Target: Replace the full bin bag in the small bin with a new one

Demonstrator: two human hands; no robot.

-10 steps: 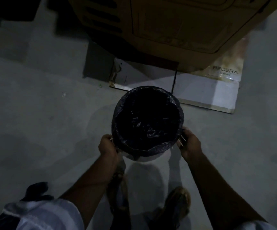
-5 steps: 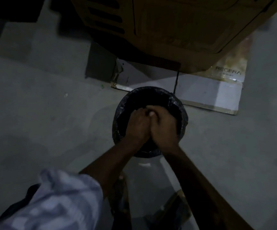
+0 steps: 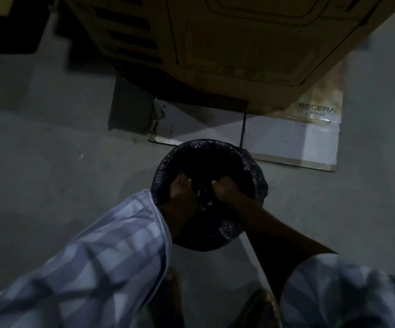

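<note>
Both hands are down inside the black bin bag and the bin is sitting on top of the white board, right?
Not quite. The head view shows the bin on the grey floor, just in front of the white board. Both the left hand and right hand are inside the black bin bag.

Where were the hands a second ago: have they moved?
Yes. Both the left hand and right hand moved from the bin's outer sides to inside its mouth.
</note>
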